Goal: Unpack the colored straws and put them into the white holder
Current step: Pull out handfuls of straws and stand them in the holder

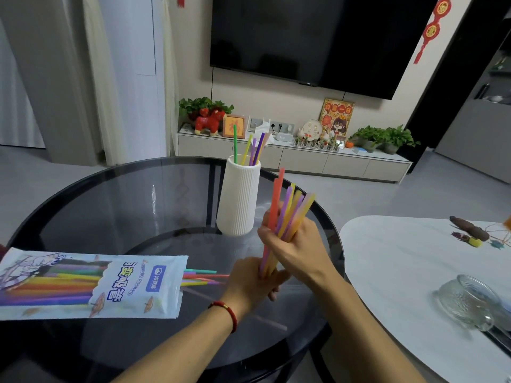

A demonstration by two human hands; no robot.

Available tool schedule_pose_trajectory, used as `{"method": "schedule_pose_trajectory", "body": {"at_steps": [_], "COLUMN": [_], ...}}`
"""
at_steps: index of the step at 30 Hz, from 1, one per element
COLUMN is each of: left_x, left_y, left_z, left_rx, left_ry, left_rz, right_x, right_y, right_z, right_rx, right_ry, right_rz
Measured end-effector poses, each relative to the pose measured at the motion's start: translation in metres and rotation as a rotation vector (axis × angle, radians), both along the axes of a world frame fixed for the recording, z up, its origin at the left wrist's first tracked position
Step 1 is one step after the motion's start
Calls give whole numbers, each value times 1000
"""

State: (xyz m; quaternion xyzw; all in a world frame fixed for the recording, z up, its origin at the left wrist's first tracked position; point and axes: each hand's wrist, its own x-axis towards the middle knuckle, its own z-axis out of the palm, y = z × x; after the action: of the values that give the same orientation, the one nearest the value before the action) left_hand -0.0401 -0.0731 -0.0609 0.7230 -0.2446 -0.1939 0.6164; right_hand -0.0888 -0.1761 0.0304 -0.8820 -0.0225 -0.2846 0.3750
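A ribbed white holder stands upright on the round dark glass table, with several straws sticking out of its top. To its right, both hands hold a bunch of colored straws tilted upward. My right hand grips the bunch at its middle. My left hand holds its lower end. The straw package lies flat at the left, its open end facing right with several straw tips poking out.
A white table stands to the right with a glass jar and small objects on it. Beyond the glass table are a low TV cabinet with plants and ornaments, and a wall-mounted television.
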Motion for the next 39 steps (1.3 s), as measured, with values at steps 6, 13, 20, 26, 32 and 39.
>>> {"method": "schedule_pose_trajectory", "body": {"at_steps": [6, 13, 20, 26, 32, 39], "left_x": [-2, -1, 10, 22, 27, 33], "left_y": [3, 8, 26, 69, 90, 99], "left_z": [1, 3, 17, 30, 26, 25], "left_rx": [121, 232, 137, 37, 188, 350], "left_ry": [-288, -212, -197, -240, -429, -531], "left_rz": [-50, -40, -163, 88, 268, 322], "right_x": [2, 2, 0, 2, 3, 56], "right_y": [9, 8, -4, -17, -23, -14], "right_z": [11, 1, 0, -10, -2, 75], "right_rx": [78, -70, -158, -123, 209, 818], "right_ry": [-80, 96, 116, 239, 124, -315], "right_rz": [-40, -9, -6, 0, -69, -190]}}
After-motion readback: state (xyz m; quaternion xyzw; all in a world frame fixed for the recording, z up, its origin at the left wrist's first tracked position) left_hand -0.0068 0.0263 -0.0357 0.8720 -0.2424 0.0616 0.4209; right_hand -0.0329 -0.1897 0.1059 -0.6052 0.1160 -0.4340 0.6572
